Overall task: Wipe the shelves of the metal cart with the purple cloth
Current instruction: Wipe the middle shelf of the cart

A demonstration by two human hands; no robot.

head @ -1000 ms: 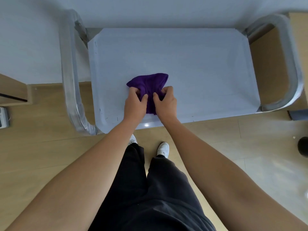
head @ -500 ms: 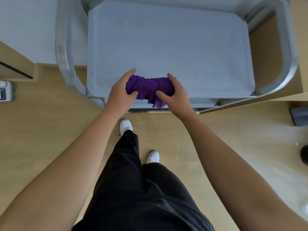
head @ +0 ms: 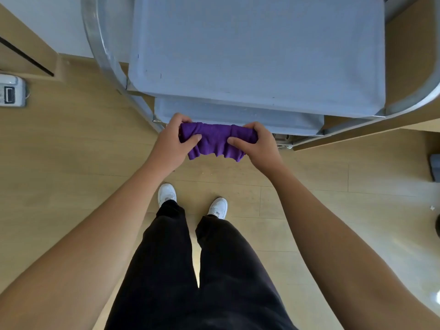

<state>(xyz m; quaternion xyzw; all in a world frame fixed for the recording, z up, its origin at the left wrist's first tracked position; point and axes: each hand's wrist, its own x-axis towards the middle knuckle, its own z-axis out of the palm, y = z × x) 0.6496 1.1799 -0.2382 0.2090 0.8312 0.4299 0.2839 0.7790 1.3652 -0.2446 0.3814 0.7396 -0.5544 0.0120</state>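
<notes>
Pale wood planks make up the floor (head: 71, 163), with a white wall (head: 59, 20) in the upper left of the frame. The cart (head: 100, 44) fills the upper middle. Its grey top shelf (head: 238, 44) lies flat, and curved metal tubes run down both sides. Just under the top shelf's near edge, a strip of the lower shelf (head: 238, 115) shows. A small white device (head: 10, 92) sits on the floor at the left edge, and a dark grey object (head: 435, 167) is cut off at the right edge.

A person in black trousers (head: 190, 270) and white shoes (head: 167, 194) stands at the cart, both bare arms reaching forward. The left hand (head: 170, 141) and the right hand (head: 258, 145) each grip one end of the cloth (head: 214, 141), with fingers curled over its top and thumbs pressed on the near face. The cloth is bunched and stretched sideways between the hands, its lower hem hanging loose. It sits in the middle of the frame, at the lower shelf's front edge. I cannot tell whether it touches the shelf.
</notes>
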